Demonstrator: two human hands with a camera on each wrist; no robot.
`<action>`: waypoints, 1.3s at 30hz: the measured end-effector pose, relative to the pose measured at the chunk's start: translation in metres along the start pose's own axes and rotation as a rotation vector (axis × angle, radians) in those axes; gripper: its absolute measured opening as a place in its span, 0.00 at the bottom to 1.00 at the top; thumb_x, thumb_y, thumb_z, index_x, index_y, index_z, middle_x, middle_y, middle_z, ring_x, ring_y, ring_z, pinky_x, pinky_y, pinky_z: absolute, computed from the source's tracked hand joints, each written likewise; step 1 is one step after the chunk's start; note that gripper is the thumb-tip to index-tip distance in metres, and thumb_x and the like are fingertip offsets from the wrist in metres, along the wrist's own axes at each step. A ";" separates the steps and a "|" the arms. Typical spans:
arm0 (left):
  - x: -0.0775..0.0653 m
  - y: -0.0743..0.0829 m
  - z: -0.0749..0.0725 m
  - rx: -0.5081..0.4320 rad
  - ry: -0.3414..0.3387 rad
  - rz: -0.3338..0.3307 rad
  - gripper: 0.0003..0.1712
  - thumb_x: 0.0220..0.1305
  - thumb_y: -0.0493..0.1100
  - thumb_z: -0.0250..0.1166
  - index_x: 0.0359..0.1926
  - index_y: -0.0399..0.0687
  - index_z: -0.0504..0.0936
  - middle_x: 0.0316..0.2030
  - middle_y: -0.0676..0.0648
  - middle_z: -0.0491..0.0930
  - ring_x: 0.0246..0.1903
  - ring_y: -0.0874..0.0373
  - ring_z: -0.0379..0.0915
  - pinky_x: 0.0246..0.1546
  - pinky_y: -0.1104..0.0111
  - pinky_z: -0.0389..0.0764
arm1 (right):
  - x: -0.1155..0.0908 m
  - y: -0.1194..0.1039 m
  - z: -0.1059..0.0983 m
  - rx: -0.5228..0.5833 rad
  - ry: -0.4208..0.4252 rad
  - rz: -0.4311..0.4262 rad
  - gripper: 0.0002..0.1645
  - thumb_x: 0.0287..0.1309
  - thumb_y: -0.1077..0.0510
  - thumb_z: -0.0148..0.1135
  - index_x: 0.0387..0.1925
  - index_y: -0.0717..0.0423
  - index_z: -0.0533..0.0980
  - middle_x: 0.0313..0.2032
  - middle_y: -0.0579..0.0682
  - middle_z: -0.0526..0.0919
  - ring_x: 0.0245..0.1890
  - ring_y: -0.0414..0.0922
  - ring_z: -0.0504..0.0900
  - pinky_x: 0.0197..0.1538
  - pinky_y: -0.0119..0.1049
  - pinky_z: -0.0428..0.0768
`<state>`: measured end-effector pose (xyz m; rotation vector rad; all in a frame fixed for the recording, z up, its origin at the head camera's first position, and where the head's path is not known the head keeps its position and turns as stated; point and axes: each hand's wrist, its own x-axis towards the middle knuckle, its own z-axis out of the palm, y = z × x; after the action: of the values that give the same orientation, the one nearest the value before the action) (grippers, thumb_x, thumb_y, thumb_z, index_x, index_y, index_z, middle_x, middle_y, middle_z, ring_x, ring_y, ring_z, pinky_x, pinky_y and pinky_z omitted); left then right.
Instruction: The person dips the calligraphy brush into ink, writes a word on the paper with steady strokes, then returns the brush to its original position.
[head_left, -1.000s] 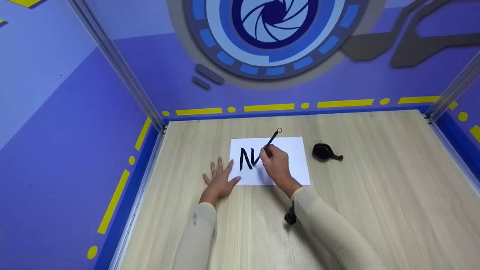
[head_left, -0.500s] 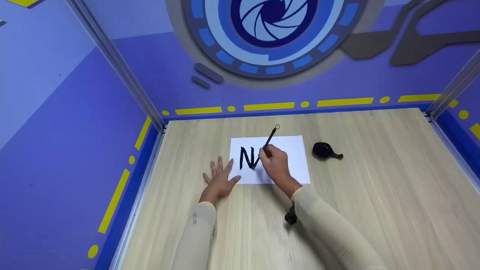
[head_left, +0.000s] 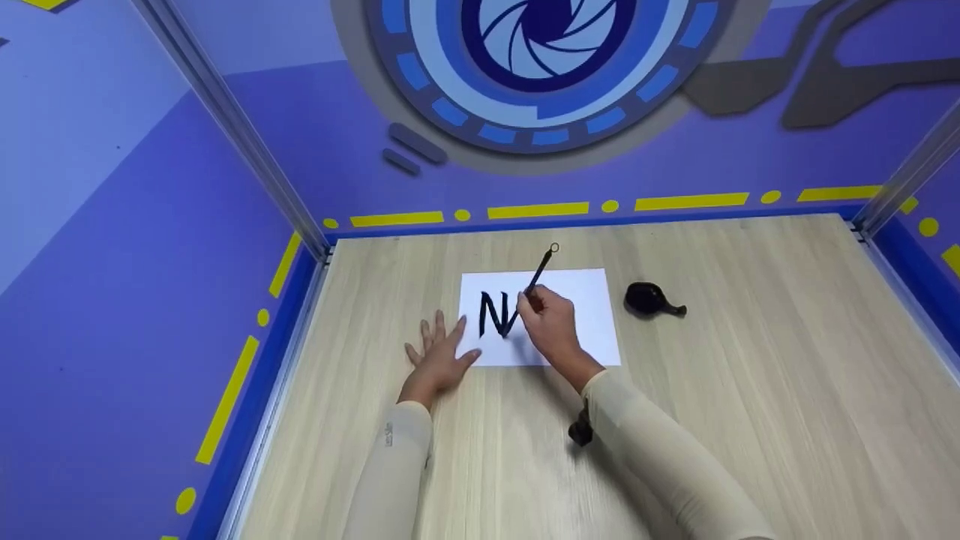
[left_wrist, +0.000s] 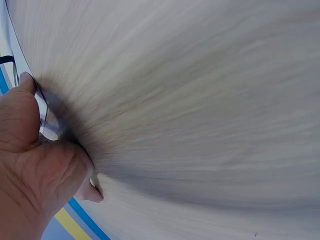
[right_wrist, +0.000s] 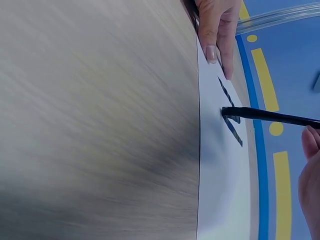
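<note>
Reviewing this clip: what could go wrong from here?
1. The left hand rests only at the left edge of the paper, so the far side might shift.
2. The brush appears to have its tip on the paper at the foot of the black strokes; lingering there could blot.
3. If those strokes are wet, the right hand, close beside them, might smear them.

**The right hand (head_left: 551, 322) hides the middle of an ink brush (head_left: 541, 270)**

It also covers part of the white paper (head_left: 595, 319) in the head view, where lettering (head_left: 389, 434) on the left sleeve (head_left: 388, 476) is too small to read. The top edge crops a round emblem (head_left: 551, 79), the bottom edge this sleeve and the right sleeve (head_left: 667, 457). The ink brush's upper end runs off the right wrist view; the left wrist view crops the left hand (left_wrist: 37, 165) beside a blurred wood-grain tabletop (left_wrist: 200, 115).
</note>
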<state>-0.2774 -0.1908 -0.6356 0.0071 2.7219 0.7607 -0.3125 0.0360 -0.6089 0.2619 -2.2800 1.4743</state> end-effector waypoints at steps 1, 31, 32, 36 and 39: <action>0.001 0.000 0.000 0.003 -0.001 -0.001 0.44 0.79 0.65 0.57 0.87 0.71 0.48 0.88 0.43 0.23 0.86 0.36 0.12 0.77 0.26 0.19 | 0.001 0.000 0.000 0.000 -0.001 -0.004 0.09 0.69 0.60 0.67 0.32 0.59 0.84 0.27 0.53 0.89 0.28 0.44 0.82 0.33 0.33 0.80; 0.003 0.000 -0.002 0.007 0.003 0.006 0.45 0.80 0.66 0.55 0.87 0.70 0.46 0.87 0.43 0.22 0.85 0.36 0.11 0.77 0.26 0.18 | 0.018 -0.006 -0.024 0.074 0.208 -0.027 0.09 0.73 0.58 0.67 0.40 0.61 0.85 0.35 0.56 0.92 0.37 0.47 0.90 0.44 0.30 0.87; 0.003 -0.001 -0.002 0.006 0.003 0.007 0.45 0.80 0.66 0.55 0.87 0.70 0.46 0.87 0.43 0.22 0.85 0.36 0.11 0.77 0.26 0.18 | 0.018 -0.005 -0.024 0.074 0.211 -0.027 0.09 0.73 0.58 0.67 0.40 0.61 0.85 0.35 0.55 0.92 0.37 0.47 0.90 0.44 0.30 0.87; 0.004 -0.001 -0.001 -0.006 0.000 0.007 0.45 0.80 0.65 0.55 0.87 0.68 0.46 0.87 0.43 0.22 0.85 0.35 0.11 0.76 0.26 0.18 | 0.017 -0.001 -0.028 0.062 0.220 -0.020 0.08 0.72 0.58 0.67 0.40 0.60 0.86 0.34 0.55 0.92 0.36 0.47 0.90 0.43 0.28 0.85; 0.003 -0.002 0.000 -0.001 -0.006 0.003 0.45 0.80 0.65 0.55 0.87 0.66 0.46 0.87 0.43 0.23 0.85 0.36 0.11 0.77 0.26 0.18 | 0.016 0.005 -0.030 0.044 0.230 0.003 0.07 0.71 0.58 0.68 0.40 0.60 0.86 0.34 0.55 0.92 0.35 0.47 0.90 0.41 0.28 0.84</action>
<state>-0.2802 -0.1924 -0.6378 0.0135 2.7159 0.7620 -0.3217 0.0663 -0.5957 0.0957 -2.0689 1.4752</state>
